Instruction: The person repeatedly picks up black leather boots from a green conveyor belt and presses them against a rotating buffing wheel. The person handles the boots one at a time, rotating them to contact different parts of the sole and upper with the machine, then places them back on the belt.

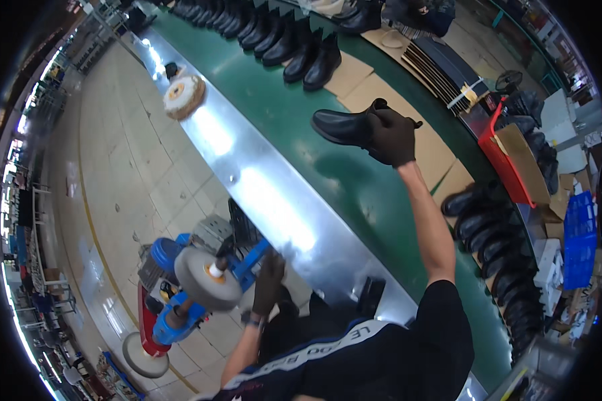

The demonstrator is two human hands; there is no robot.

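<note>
My right hand, in a dark glove, is closed around the shaft of a black ankle boot and holds it out over the green table, toe to the left. Low beside the metal table edge hangs my left hand, also gloved, close to a blue buffing machine. Its fingers are too dark and bunched to show whether they hold anything. A pale round buffing wheel on that machine is just left of this hand.
Black boots line the table's far side; more boots stand at right. Cardboard sheets lie along the table. On its metal edge rest a fluffy wheel and a black block. A red crate stands at right.
</note>
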